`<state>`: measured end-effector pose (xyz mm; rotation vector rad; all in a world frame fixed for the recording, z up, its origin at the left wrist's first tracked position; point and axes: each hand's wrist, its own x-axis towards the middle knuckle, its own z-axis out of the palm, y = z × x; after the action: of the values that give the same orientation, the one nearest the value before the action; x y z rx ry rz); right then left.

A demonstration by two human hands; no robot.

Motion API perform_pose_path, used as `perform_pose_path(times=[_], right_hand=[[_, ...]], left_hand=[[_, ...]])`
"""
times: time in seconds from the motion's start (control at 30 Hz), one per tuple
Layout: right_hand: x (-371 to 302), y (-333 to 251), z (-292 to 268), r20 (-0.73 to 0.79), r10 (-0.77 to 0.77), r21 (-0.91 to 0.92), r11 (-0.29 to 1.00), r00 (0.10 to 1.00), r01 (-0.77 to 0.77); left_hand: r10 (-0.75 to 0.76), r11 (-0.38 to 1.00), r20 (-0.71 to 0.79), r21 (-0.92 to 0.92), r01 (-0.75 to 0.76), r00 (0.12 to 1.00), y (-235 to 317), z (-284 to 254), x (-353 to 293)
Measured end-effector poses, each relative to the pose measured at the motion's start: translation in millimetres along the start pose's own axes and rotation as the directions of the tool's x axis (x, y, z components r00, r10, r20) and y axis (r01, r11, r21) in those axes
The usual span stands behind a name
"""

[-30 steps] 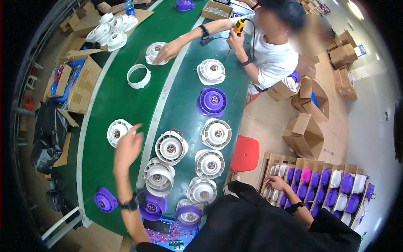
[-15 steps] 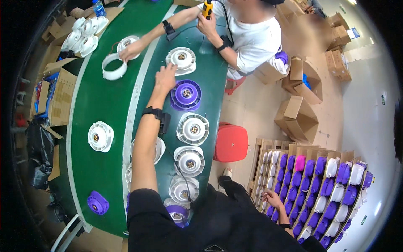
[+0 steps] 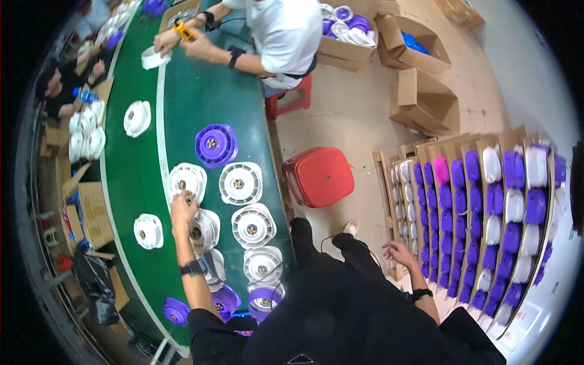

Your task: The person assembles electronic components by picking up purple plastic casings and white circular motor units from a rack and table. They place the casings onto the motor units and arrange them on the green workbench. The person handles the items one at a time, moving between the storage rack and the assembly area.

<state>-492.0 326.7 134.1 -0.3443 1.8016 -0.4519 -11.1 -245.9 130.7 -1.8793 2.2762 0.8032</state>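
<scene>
My left hand point(image 3: 184, 213) reaches over the green table with its fingers closed on the near rim of a white round housing point(image 3: 182, 174), which has a brass-coloured centre. Just below that hand is another white housing point(image 3: 207, 236). A purple ribbed housing point(image 3: 213, 154) lies a little farther off, and white slotted housings point(image 3: 239, 183) form a column to its right, nearer the table edge. A purple housing point(image 3: 224, 300) is beside my left forearm. Off to the right, my right hand point(image 3: 399, 253) hangs over the floor, empty, with fingers loosely apart.
A person in a white shirt point(image 3: 286, 36) at the far end holds a yellow tool point(image 3: 183, 30) and a white ring point(image 3: 146, 59). A red stool point(image 3: 325, 177) stands right of the table. Beyond are open cartons point(image 3: 426, 103); a rack point(image 3: 380, 159) of purple and white parts fills the right.
My view has shifted. The white housing near my left hand has gone from the far end of the right column to the left column. The co-worker has lowered the yellow tool toward the white ring.
</scene>
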Motion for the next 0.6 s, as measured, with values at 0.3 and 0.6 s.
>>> perform_pose_path(times=[0.3,0.6], right_hand=[[-5,59,24,-0.057,-0.036,0.199,0.979,0.998,0.047],[-17,125,-28,-0.304,-0.056,0.203,0.972,0.951,0.122]], left_hand=[[0.468,0.863,0.119,0.152,-0.482,0.876,148,67,-73],[0.786,0.575,0.041,0.318,-0.754,0.617,253,78,-78]])
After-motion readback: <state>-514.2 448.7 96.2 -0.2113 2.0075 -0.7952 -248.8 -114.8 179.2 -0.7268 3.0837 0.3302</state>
